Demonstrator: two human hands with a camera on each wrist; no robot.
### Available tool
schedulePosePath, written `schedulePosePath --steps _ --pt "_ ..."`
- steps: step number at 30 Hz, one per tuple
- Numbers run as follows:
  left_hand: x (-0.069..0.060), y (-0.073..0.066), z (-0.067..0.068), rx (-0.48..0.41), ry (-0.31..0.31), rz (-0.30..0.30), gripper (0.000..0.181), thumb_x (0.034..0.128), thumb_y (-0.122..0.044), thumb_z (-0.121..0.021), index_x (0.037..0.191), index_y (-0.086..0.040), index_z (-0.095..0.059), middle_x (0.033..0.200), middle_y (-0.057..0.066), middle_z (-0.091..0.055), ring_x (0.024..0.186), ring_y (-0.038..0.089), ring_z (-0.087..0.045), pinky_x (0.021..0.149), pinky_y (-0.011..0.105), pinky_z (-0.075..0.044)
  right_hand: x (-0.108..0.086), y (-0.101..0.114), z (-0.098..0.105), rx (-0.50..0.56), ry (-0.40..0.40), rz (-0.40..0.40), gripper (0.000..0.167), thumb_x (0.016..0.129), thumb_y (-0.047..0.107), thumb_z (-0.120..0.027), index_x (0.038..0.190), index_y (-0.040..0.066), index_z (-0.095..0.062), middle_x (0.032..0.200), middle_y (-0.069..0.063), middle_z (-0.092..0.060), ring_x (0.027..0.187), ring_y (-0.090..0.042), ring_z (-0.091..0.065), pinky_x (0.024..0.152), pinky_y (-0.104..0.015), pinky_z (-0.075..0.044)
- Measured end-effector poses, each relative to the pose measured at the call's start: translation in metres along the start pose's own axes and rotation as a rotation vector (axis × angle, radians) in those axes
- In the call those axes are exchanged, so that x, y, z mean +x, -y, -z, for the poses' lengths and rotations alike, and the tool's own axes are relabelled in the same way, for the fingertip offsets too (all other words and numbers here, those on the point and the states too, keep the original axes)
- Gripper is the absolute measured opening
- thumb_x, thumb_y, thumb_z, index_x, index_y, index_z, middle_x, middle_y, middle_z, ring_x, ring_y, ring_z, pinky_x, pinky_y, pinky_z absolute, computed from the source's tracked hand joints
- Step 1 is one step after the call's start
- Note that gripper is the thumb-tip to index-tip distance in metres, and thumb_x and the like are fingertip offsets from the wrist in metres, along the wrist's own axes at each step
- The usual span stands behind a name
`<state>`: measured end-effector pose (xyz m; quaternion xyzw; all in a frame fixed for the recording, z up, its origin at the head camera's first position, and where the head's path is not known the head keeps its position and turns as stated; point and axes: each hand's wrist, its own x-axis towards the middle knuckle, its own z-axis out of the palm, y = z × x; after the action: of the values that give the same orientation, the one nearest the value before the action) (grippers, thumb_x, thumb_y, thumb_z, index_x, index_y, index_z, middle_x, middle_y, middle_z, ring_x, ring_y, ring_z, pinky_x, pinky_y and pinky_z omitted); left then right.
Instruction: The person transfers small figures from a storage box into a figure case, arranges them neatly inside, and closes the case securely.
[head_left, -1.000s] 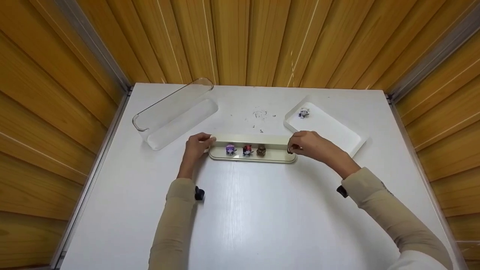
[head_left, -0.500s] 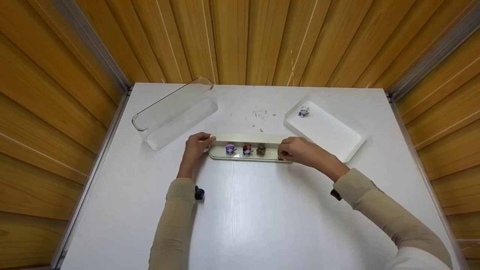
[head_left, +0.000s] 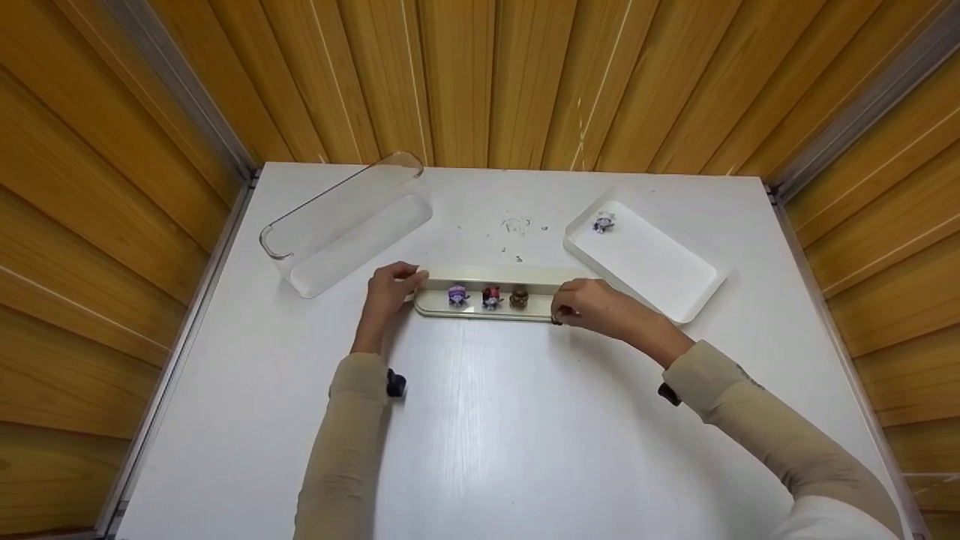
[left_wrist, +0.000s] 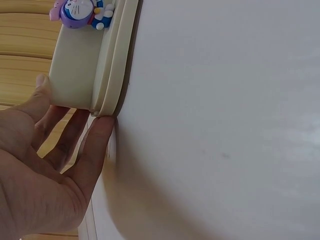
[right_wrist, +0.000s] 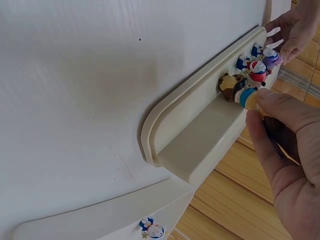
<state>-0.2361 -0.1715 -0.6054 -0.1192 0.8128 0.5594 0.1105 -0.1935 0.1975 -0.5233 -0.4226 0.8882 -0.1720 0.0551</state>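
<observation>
My left hand (head_left: pixel 386 292) (left_wrist: pixel 55 175) grips the left end of a long cream case (head_left: pixel 499 275) (left_wrist: pixel 77 70) (right_wrist: pixel 200 142), thumb at one side and fingertips against its edge. Three small figures stand in a row inside: purple (head_left: pixel 457 295) (left_wrist: pixel 79 12) (right_wrist: pixel 271 58), red (head_left: pixel 491 298) (right_wrist: pixel 258 71) and brown (head_left: pixel 519 298) (right_wrist: pixel 227 86). Over the case's right part, my right hand (head_left: pixel 596 306) (right_wrist: pixel 292 145) pinches a small figure with blue and yellow parts (right_wrist: pixel 245 96) between thumb and finger. In the head view that figure is mostly hidden by the fingers.
A clear long container (head_left: pixel 360 244) lies at the back left of the white table (head_left: pixel 480 420). At the back right, a white tray (head_left: pixel 656 259) (right_wrist: pixel 110 215) holds a blue and white figure (head_left: pixel 603 223) (right_wrist: pixel 151 228). Dark specks (head_left: pixel 516 225) mark the table behind the case.
From the case's right end my right hand has moved left and slightly nearer, with the pinched figure. My left hand keeps its grip on the case.
</observation>
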Motion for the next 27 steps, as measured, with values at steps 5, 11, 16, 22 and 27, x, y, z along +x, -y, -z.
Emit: schedulePosePath --steps 5,11,16,22,27 --pt "0.000 -0.001 0.001 -0.013 0.009 0.025 0.030 0.0988 -0.029 -0.070 0.121 -0.008 -0.069 0.121 0.010 -0.064 0.111 0.025 -0.062 0.094 0.038 -0.055 0.001 -0.001 -0.003 0.015 0.001 -0.018 0.009 0.087 -0.001 -0.078 0.092 0.006 -0.075 0.091 -0.004 -0.071 0.083 -0.017 -0.064 0.071 -0.032 -0.056" --pt "-0.001 -0.001 0.001 -0.015 0.009 0.020 0.032 0.0983 -0.030 -0.070 0.123 -0.009 -0.070 0.122 0.009 -0.065 0.110 0.024 -0.061 0.089 0.036 -0.055 0.004 -0.005 -0.008 0.027 -0.014 -0.045 0.009 0.088 -0.002 -0.077 0.091 0.006 -0.075 0.091 -0.004 -0.070 0.083 -0.017 -0.063 0.071 -0.032 -0.055" --pt "-0.001 -0.001 0.001 -0.011 0.002 0.011 0.033 0.0980 -0.031 -0.071 0.123 -0.009 -0.070 0.122 0.009 -0.066 0.110 0.024 -0.061 0.091 0.038 -0.054 0.007 -0.005 -0.010 0.051 -0.011 -0.069 0.009 0.089 -0.001 -0.076 0.093 0.006 -0.075 0.093 -0.005 -0.071 0.087 -0.019 -0.065 0.074 -0.034 -0.056" --pt "0.000 -0.001 0.002 -0.001 -0.001 0.019 0.033 0.0980 -0.031 -0.071 0.123 -0.009 -0.070 0.123 0.009 -0.065 0.112 0.025 -0.062 0.093 0.039 -0.054 0.013 -0.005 -0.011 0.052 -0.020 -0.069 0.008 0.089 -0.001 -0.076 0.093 0.006 -0.075 0.092 -0.004 -0.070 0.086 -0.017 -0.064 0.074 -0.034 -0.056" --pt "0.000 -0.001 0.002 0.010 -0.004 0.022 0.033 0.0984 -0.031 -0.070 0.123 -0.009 -0.070 0.122 0.009 -0.066 0.113 0.025 -0.062 0.095 0.039 -0.054 0.014 -0.006 -0.014 0.046 -0.071 -0.031 0.009 0.088 -0.003 -0.076 0.091 0.005 -0.075 0.095 -0.006 -0.070 0.089 -0.020 -0.065 0.075 -0.035 -0.057"
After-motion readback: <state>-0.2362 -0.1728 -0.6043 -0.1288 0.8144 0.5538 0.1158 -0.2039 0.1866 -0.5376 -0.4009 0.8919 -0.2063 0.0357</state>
